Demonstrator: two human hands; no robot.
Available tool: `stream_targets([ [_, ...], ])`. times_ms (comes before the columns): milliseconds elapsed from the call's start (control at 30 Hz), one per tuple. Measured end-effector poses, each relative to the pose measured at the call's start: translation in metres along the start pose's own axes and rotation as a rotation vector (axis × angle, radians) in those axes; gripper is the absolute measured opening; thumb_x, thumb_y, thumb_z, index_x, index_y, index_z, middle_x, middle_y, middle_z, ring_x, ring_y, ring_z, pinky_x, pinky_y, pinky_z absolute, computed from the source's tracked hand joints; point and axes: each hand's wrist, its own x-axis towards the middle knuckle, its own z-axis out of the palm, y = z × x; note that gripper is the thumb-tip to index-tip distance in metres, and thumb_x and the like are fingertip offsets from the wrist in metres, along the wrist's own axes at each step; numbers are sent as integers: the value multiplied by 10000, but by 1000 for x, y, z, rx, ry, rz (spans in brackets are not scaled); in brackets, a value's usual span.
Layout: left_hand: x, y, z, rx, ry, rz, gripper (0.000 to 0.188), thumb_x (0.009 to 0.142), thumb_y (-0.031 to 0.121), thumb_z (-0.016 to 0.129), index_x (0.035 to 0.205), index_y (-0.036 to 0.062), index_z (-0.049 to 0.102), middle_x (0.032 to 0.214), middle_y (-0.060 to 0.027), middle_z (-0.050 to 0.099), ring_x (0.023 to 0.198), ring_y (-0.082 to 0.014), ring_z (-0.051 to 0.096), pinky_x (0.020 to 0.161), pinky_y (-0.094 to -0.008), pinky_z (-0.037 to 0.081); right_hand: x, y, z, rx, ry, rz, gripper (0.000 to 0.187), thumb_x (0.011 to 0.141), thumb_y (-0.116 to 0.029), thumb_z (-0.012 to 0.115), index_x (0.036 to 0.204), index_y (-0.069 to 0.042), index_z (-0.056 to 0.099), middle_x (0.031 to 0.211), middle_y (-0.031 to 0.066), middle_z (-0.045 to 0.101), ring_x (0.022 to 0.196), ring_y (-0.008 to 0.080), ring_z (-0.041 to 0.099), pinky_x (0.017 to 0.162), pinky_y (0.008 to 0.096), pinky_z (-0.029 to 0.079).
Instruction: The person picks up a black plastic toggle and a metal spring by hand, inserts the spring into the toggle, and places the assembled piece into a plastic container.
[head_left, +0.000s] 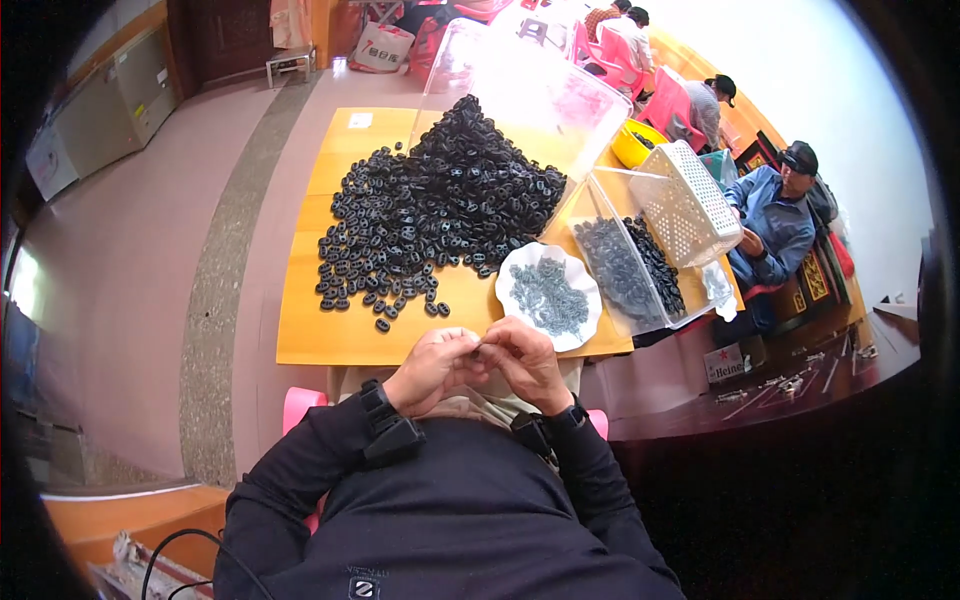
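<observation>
Both bare hands meet at the near edge of a wooden table [308, 315], over the lap of a person in a black long-sleeved top [450, 490]. The left hand [437, 370] and right hand [524, 362] come together fingertip to fingertip, each grip closed in a pinch on a small dark piece [479, 352], mostly hidden by the fingers. Dark bands ring both wrists.

Just beyond, a heap of black two-holed oval plastic pieces [450, 195] covers much of the table, steepest at the far side and thinning toward the near left, where single pieces lie loose. To its right, near the right hand, a white scalloped plate [568, 342] holds small grey parts [548, 295]. Right of the plate stands a clear bin [622, 205] with more black pieces inside, a white perforated basket [690, 205] tilted above its right side. A yellow basin [632, 150] sits farther back.

At right, a co-worker in a blue jacket [775, 220] and dark cap sits beside the table; others sit on pink chairs at far right.
</observation>
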Motion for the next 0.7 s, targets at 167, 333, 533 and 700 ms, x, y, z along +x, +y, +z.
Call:
stream_targets([
  [167,1,-3,0,3,-6,67,178,975,172,498,946,16,581,879,-67,608,798,-138,604,754,-301,540,-1,-11,4,207,-1,177,16,882,42,600,894,48,609,887,77,587,698,116,615,623,238,523],
  [333,2,-2,4,15,21,93,186,978,174,494,940,13,579,871,-62,607,787,-137,607,744,-286,533,1,-7,3,-118,38,-7,36,896,13,599,888,40,623,806,64,609,672,104,611,596,222,498],
  [533,2,-2,2,91,83,104,188,980,168,493,940,4,575,862,-65,619,764,-137,620,731,-264,528,3,-9,0,-262,7,-39,38,886,-2,622,894,34,631,775,50,624,652,87,599,584,212,482],
  [700,4,-4,-1,102,69,90,182,977,163,497,939,1,572,864,-72,619,767,-142,621,722,-262,525,-2,2,-1,-150,-40,104,38,898,5,610,921,34,602,796,43,634,702,80,614,613,210,505],
])
